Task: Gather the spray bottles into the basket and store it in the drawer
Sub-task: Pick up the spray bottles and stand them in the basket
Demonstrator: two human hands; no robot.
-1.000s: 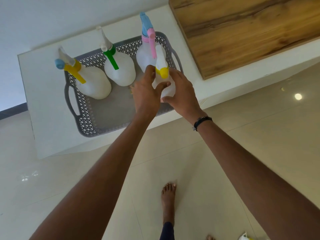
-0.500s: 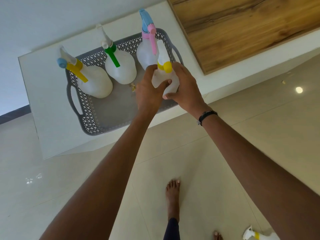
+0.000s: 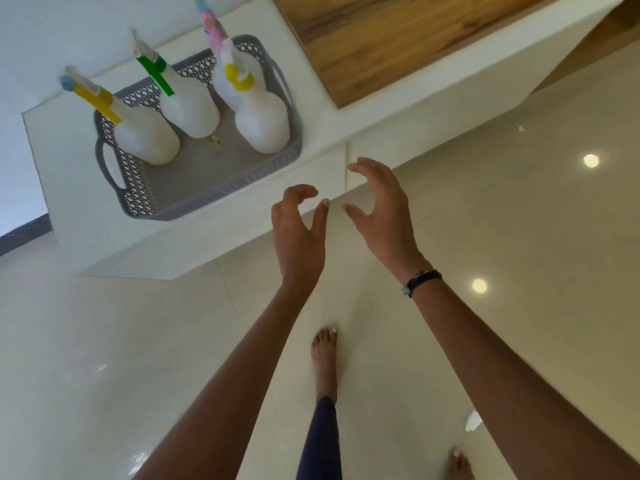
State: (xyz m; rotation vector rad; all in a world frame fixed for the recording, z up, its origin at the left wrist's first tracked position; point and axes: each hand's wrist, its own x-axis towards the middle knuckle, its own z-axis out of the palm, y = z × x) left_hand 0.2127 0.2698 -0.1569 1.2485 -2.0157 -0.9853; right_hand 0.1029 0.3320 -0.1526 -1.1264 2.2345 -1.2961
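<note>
A grey perforated basket (image 3: 180,202) sits on a white cabinet top. Several white spray bottles stand upright in it: one with a yellow trigger and blue nozzle (image 3: 145,136) at the left, one with a green trigger (image 3: 190,109) in the middle, one with a yellow collar (image 3: 263,123) at the right, and one with a pink and blue head (image 3: 212,29) mostly hidden behind it. My left hand (image 3: 299,230) and my right hand (image 3: 382,209) hover empty with fingers spread, below and right of the basket, in front of the cabinet edge.
A wooden panel (image 3: 398,39) lies on the white cabinet top (image 3: 346,126) to the right of the basket. Glossy beige floor tiles lie below. My bare feet (image 3: 323,355) stand on them. A small white object (image 3: 472,420) lies on the floor at the lower right.
Both hands let go of the yellow-collared bottle, which now stands in the basket's right side, and they drew back toward me, open. The camera view shifted down.
</note>
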